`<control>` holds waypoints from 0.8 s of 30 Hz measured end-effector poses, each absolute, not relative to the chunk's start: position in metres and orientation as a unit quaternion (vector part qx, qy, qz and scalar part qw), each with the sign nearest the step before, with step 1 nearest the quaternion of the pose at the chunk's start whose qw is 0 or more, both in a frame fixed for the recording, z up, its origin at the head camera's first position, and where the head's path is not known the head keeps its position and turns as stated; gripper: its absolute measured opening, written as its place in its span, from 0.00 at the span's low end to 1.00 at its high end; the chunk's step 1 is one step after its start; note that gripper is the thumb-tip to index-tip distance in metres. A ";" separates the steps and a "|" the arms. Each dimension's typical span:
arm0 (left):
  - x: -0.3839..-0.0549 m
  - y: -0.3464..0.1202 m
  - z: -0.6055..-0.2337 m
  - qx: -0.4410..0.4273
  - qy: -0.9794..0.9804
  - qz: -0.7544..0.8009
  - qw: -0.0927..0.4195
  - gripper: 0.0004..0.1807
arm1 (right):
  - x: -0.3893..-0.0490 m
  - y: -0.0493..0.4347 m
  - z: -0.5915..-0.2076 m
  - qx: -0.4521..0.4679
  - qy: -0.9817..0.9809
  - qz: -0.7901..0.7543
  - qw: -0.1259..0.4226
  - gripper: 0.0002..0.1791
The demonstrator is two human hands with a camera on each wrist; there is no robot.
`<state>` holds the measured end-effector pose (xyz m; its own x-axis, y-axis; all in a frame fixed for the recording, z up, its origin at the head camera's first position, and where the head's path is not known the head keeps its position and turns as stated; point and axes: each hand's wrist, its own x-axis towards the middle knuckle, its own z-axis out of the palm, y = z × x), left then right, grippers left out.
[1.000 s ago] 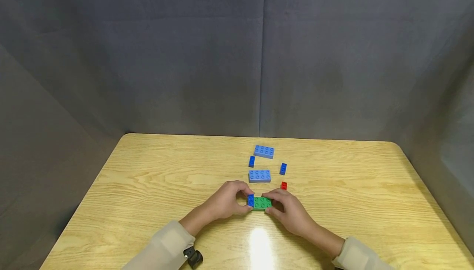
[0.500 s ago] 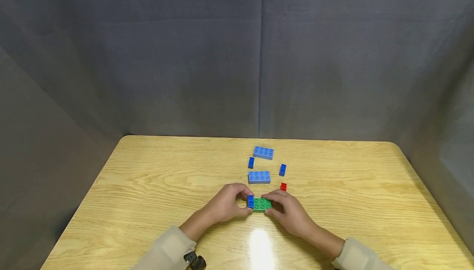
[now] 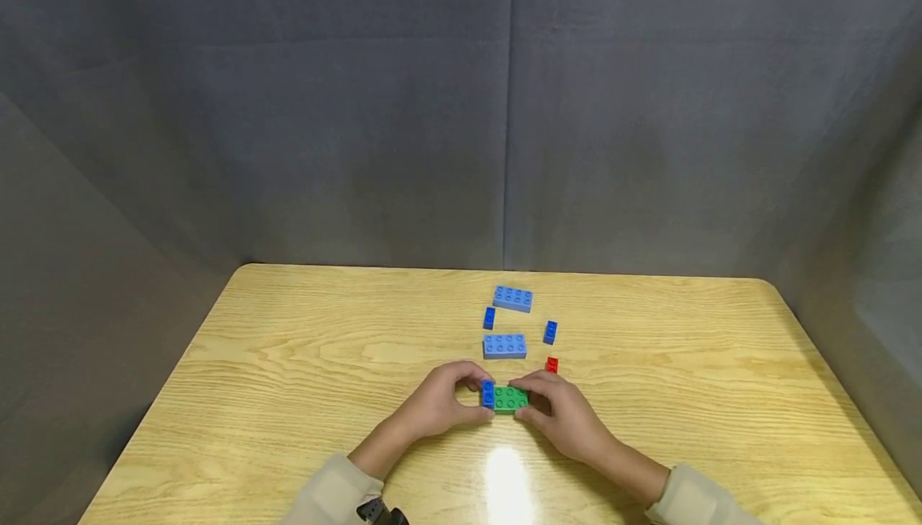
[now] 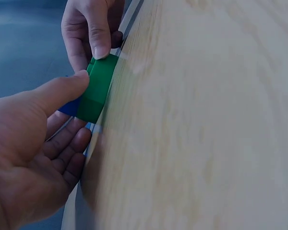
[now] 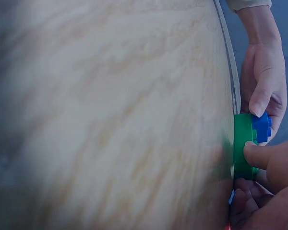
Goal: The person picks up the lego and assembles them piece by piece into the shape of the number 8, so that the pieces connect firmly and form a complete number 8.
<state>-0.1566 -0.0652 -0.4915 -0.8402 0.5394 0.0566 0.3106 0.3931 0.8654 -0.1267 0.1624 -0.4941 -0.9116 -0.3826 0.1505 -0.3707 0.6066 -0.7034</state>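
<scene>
A green building brick [image 3: 511, 400] lies on the table near its front, its studs facing up. On its left end sits a small dark blue brick [image 3: 488, 394], which the right wrist view shows stacked on top of the green one. My left hand [image 3: 441, 402] pinches the blue brick between thumb and fingers. At the other end, my right hand [image 3: 565, 417] grips the green brick, thumb on the near side and fingers on the far side. In the left wrist view the left thumb partly covers the blue brick.
Behind the hands lie two light blue bricks, a nearer one [image 3: 505, 346] and a farther one [image 3: 513, 298]. Two small dark blue bricks [image 3: 489, 318] [image 3: 551, 332] lie around them. A small red brick [image 3: 552, 365] sits just beyond the right hand. Grey cloth [image 3: 403, 149] hangs behind the table.
Both hands stay at the bricks with almost no movement. The left wrist and sleeve have shifted slightly right and down. The whole scene sits slightly lower in the head view.
</scene>
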 end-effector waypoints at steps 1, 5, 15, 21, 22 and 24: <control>-0.156 -0.065 -0.492 0.254 0.827 0.488 0.118 0.19 | -0.127 0.162 -0.494 -0.211 0.896 -0.391 0.007 0.19; -0.155 -0.064 -0.491 0.243 0.833 0.483 0.116 0.19 | -0.126 0.162 -0.494 -0.212 0.894 -0.394 0.006 0.19; -0.156 -0.063 -0.490 0.234 0.842 0.471 0.124 0.18 | -0.127 0.165 -0.492 -0.219 0.889 -0.403 0.016 0.21; -0.156 -0.063 -0.492 0.235 0.839 0.474 0.123 0.18 | -0.129 0.169 -0.486 -0.208 0.869 -0.449 0.025 0.24; -0.156 -0.063 -0.493 0.235 0.839 0.475 0.123 0.18 | -0.128 0.169 -0.481 -0.203 0.866 -0.457 0.023 0.23; -0.157 -0.063 -0.493 0.234 0.839 0.475 0.123 0.18 | -0.125 0.169 -0.469 -0.198 0.862 -0.467 0.014 0.21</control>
<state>-0.1567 -0.0631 -0.4928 -0.8602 0.5098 0.0163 0.2767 0.4395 0.8546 -0.1250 0.1685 -0.4688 -0.9214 -0.3540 0.1604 -0.3277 0.4857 -0.8104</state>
